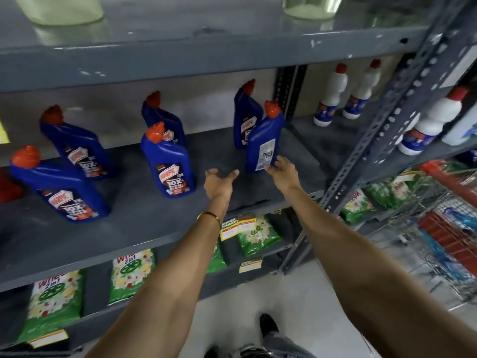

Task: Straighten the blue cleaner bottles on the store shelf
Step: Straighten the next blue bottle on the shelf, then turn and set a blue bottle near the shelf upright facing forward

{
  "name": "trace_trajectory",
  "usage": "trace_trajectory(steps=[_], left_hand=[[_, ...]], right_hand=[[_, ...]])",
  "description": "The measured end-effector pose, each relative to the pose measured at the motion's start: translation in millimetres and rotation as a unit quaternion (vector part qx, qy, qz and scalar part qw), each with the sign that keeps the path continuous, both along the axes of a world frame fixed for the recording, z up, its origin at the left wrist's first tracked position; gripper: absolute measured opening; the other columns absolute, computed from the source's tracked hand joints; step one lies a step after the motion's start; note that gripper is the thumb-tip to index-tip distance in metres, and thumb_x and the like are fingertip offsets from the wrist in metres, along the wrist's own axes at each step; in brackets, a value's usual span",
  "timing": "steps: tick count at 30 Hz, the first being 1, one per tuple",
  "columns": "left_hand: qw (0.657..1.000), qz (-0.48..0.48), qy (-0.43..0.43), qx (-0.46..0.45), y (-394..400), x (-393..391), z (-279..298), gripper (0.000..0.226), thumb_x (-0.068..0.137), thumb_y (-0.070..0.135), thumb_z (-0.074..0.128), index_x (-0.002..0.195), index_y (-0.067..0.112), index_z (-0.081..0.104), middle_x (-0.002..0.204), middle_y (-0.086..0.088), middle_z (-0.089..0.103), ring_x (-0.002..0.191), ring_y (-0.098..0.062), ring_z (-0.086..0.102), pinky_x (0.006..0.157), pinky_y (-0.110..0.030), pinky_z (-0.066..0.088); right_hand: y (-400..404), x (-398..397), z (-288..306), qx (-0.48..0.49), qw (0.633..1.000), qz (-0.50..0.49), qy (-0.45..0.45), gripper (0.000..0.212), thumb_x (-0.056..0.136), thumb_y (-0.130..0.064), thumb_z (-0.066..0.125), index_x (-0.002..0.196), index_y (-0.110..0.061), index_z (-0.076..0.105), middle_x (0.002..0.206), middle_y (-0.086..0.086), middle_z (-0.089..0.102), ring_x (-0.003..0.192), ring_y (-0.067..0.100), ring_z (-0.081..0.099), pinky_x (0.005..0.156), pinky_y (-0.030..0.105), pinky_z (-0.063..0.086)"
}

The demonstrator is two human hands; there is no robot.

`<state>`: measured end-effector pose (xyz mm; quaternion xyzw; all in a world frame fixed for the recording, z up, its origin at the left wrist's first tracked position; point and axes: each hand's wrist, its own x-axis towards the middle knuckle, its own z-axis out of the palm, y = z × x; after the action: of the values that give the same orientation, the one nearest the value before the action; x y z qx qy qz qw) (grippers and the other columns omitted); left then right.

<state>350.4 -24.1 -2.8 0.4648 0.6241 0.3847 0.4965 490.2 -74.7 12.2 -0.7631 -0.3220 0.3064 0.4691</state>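
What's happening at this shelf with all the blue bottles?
A person is tidying blue cleaner bottles on a grey shelf. Their right hand holds the base of one blue bottle that is turned with its back label facing out. The left hand is open beside it, touching nothing. The other blue bottles, such as the front middle one, show their front labels.

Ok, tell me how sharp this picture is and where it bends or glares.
Head view: wide-angle distortion bows the grey shelf edges and tilts the blue cleaner bottles outward; motion blur softens the labels, the white bottles and the wire cart at right; soft glare streaks the upper shelf's top; the right hand on the back-facing bottle is fairly clear.
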Motion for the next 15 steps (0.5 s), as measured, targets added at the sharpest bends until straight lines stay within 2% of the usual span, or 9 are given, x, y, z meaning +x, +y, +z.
trace_trajectory(steps=[4, 6, 9, 12, 15], left_hand=[[0.999, -0.045, 0.013, 0.024, 12, 41, 1, 0.069, 0.072, 0.021, 0.076, 0.13, 0.004, 0.042, 0.134, -0.015, 0.053, 0.121, -0.028, 0.052, 0.099, -0.034, 0.043], [0.995, -0.081, 0.024, 0.043, 18, 60, 2, 0.076, 0.07, 0.015, 0.077, 0.134, 0.004, 0.037, 0.138, -0.015, 0.049, 0.126, -0.029, 0.048, 0.105, -0.038, 0.041], [0.991, -0.116, 0.03, 0.068, 28, 76, 0, 0.067, 0.065, 0.007, 0.079, 0.121, -0.002, 0.045, 0.127, -0.019, 0.058, 0.115, -0.033, 0.057, 0.096, -0.044, 0.048], [0.99, -0.107, 0.051, 0.077, 31, 88, -1, 0.051, 0.068, 0.002, 0.076, 0.111, -0.006, 0.049, 0.12, -0.022, 0.061, 0.107, -0.034, 0.059, 0.089, -0.041, 0.049], [0.991, -0.098, 0.051, 0.072, 33, 93, -2, 0.052, 0.07, 0.0, 0.074, 0.115, -0.005, 0.049, 0.123, -0.022, 0.06, 0.112, -0.035, 0.058, 0.095, -0.045, 0.049]], right_hand=[[16, 38, -4, -0.022, 0.999, 0.043, 0.016, 0.065, 0.086, -0.022, 0.063, 0.141, -0.005, 0.032, 0.143, 0.014, 0.045, 0.131, 0.03, 0.045, 0.109, 0.042, 0.038], [29, 57, -6, -0.039, 0.995, 0.086, 0.024, 0.076, 0.082, -0.025, 0.067, 0.144, -0.008, 0.027, 0.147, 0.012, 0.041, 0.135, 0.029, 0.041, 0.111, 0.045, 0.035], [49, 82, -17, -0.031, 0.989, 0.136, 0.041, 0.084, 0.075, -0.022, 0.074, 0.144, -0.01, 0.028, 0.148, 0.012, 0.041, 0.133, 0.027, 0.043, 0.11, 0.047, 0.037], [52, 88, -6, -0.026, 0.98, 0.19, 0.051, 0.064, 0.08, -0.009, 0.068, 0.136, -0.006, 0.038, 0.139, 0.012, 0.05, 0.126, 0.026, 0.05, 0.104, 0.036, 0.041], [60, 93, -7, -0.025, 0.975, 0.214, 0.049, 0.052, 0.083, -0.008, 0.064, 0.131, -0.006, 0.044, 0.134, 0.015, 0.055, 0.12, 0.028, 0.054, 0.095, 0.032, 0.044]])
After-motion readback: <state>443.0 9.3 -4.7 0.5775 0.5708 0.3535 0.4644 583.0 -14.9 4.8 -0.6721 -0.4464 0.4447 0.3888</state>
